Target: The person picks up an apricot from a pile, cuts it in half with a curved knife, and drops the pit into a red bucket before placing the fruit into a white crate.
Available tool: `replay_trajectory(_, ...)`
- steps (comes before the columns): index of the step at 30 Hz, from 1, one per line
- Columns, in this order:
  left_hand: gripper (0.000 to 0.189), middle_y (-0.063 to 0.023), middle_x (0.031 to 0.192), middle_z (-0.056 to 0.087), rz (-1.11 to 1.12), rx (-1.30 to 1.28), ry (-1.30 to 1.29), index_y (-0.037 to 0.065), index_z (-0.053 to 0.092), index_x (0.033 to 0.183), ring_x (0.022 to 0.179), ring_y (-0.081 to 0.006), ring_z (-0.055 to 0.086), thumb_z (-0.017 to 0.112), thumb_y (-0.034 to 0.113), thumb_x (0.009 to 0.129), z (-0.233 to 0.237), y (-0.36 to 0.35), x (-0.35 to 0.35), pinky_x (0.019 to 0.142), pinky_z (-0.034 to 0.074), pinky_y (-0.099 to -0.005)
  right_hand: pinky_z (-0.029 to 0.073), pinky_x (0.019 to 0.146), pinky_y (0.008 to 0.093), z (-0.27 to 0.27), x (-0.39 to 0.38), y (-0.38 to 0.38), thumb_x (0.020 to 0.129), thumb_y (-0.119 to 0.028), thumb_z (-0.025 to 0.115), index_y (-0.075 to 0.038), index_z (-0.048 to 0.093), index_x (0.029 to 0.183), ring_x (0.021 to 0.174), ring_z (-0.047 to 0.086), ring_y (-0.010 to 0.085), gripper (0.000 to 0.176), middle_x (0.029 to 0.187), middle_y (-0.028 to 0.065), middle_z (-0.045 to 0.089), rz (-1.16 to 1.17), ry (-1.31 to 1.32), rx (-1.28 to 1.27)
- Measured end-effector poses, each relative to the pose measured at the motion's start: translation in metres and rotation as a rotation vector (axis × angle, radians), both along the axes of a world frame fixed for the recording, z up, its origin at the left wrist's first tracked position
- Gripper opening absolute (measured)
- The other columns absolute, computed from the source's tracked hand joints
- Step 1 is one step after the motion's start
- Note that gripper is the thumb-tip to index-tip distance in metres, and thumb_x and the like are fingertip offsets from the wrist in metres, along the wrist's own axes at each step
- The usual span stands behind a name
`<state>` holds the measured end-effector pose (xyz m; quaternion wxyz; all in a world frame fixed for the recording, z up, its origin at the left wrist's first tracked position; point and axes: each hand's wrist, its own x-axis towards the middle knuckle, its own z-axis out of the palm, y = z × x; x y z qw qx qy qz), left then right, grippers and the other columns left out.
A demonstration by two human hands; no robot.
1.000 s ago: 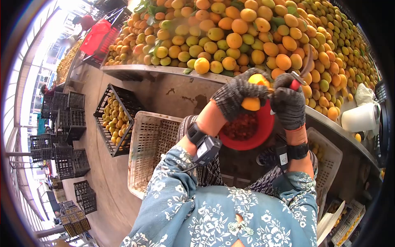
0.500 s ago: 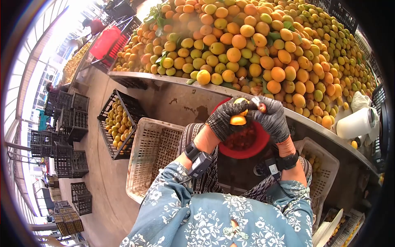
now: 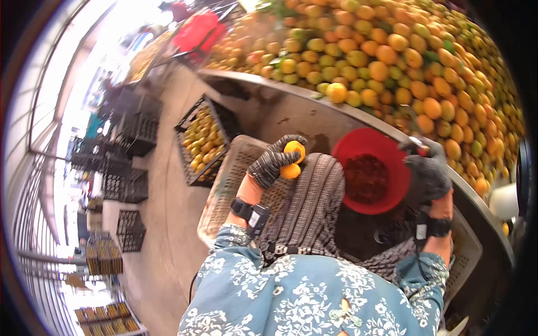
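Observation:
My left hand point(image 3: 270, 165), in a dark striped glove, is over the pale plastic crate point(image 3: 221, 187) beside my knee. Its fingers are closed around orange apricot halves point(image 3: 291, 171), cut faces showing. My right hand point(image 3: 434, 173), in a dark grey glove, is to the right of the red basin point(image 3: 398, 193), by the metal table edge. It grips a small knife point(image 3: 420, 148) with a reddish handle; the blade is blurred. Reddish-brown pits point(image 3: 367, 179) lie in the basin. Beyond the edge rises a big heap of apricots point(image 3: 386, 54).
A black crate of greenish-yellow fruit point(image 3: 203, 140) stands left of the pale crate. Stacked black crates point(image 3: 137, 134) line the far left floor. A white container point(image 3: 504, 201) sits at the table's right. Another pale crate point(image 3: 465, 252) is by my right side.
My left hand has moved left from above the basin to the pale crate with the apricot halves. My right hand has drawn apart to the right with the knife. The view has turned.

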<state>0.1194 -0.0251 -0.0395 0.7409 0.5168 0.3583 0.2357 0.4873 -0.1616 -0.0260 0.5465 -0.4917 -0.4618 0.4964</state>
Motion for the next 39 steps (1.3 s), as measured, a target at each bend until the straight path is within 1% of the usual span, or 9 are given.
replay_trajectory(5,0.056,-0.0131,0.121,0.061,0.146,0.769,1.001,0.009,0.055,0.127,0.110,-0.0260,0.059,0.074,0.023,0.077,-0.105,0.001,-0.153,0.095,0.046,-0.0360,0.043,0.067,0.0186,-0.016,-0.005,0.007,0.068,-0.013,0.074,-0.001,0.067,0.098,0.078,0.054,0.0056,0.033,0.088,-0.0012,0.062,-0.088,0.000,-0.070)
replay_trajectory(12,0.067,-0.0192,0.118,0.061,0.829,0.219,1.895,0.010,0.058,0.121,0.108,-0.0348,0.058,0.073,0.044,0.065,-0.179,-0.142,-0.355,0.093,0.046,-0.0430,0.045,0.063,0.0194,-0.038,-0.020,0.022,0.075,-0.004,0.071,-0.006,0.066,0.101,0.079,0.056,0.0059,0.027,0.093,-0.0022,0.063,-0.033,-0.122,-0.078)
replay_trajectory(15,0.082,-0.0187,0.117,0.062,1.096,-0.304,1.882,0.000,0.059,0.117,0.102,-0.0337,0.062,0.081,0.051,0.056,-0.168,-0.214,-0.373,0.087,0.050,-0.0410,0.047,0.065,0.0212,-0.049,-0.031,0.029,0.075,-0.002,0.069,-0.006,0.066,0.101,0.080,0.057,0.0072,0.027,0.094,-0.0020,0.063,-0.011,-0.154,-0.078)
replay_trajectory(17,0.071,-0.0129,0.114,0.063,1.136,-0.536,0.933,0.001,0.059,0.119,0.091,-0.0281,0.063,0.079,0.046,0.068,-0.157,-0.254,-0.364,0.077,0.050,-0.0440,0.048,0.066,0.0224,-0.055,-0.039,0.032,0.074,0.000,0.068,-0.006,0.065,0.100,0.080,0.057,0.0076,0.026,0.094,-0.0013,0.062,0.010,-0.177,-0.092)
replay_trajectory(18,0.055,-0.0122,0.107,0.065,1.207,-1.004,0.954,0.004,0.062,0.114,0.084,-0.0277,0.063,0.077,0.038,0.073,-0.135,-0.238,-0.335,0.072,0.050,-0.0456,0.048,0.066,0.0232,-0.051,-0.046,0.033,0.073,0.002,0.066,-0.006,0.065,0.099,0.079,0.056,0.0081,0.027,0.093,-0.0005,0.062,0.009,-0.146,-0.160)
replay_trajectory(22,0.048,-0.0148,0.112,0.060,1.130,-0.851,0.958,0.003,0.062,0.111,0.081,-0.0293,0.062,0.072,0.036,0.078,-0.324,-0.275,-0.433,0.064,0.052,-0.0505,0.048,0.070,0.0226,-0.050,-0.057,0.043,0.070,-0.003,0.073,-0.003,0.066,0.100,0.081,0.056,0.0087,0.031,0.089,-0.0007,0.062,0.036,-0.136,-0.191)
replay_trajectory(27,0.048,-0.0153,0.110,0.061,1.218,-0.539,0.792,0.003,0.063,0.111,0.092,-0.0292,0.056,0.075,0.034,0.077,-0.334,-0.278,-0.448,0.070,0.051,-0.0478,0.045,0.063,0.0231,-0.047,-0.070,0.051,0.067,0.000,0.066,-0.005,0.064,0.092,0.073,0.053,0.0071,0.025,0.083,-0.0032,0.059,0.070,-0.250,-0.188)
replay_trajectory(29,0.053,-0.0150,0.107,0.062,1.360,-0.729,0.764,0.001,0.062,0.114,0.088,-0.0309,0.057,0.075,0.037,0.077,-0.238,-0.237,-0.388,0.074,0.048,-0.0466,0.046,0.065,0.0233,-0.051,-0.073,0.055,0.066,0.002,0.065,-0.004,0.065,0.093,0.075,0.054,0.0075,0.027,0.083,-0.0026,0.059,0.078,-0.246,-0.185)
replay_trajectory(39,0.040,-0.0139,0.101,0.064,1.315,-0.405,0.591,0.002,0.066,0.105,0.085,-0.0279,0.059,0.073,0.029,0.075,-0.272,-0.146,-0.298,0.066,0.050,-0.0436,0.048,0.070,0.0243,-0.043,-0.086,0.061,0.067,0.005,0.064,-0.003,0.065,0.095,0.080,0.057,0.0089,0.029,0.088,-0.0008,0.062,0.076,-0.339,-0.264)
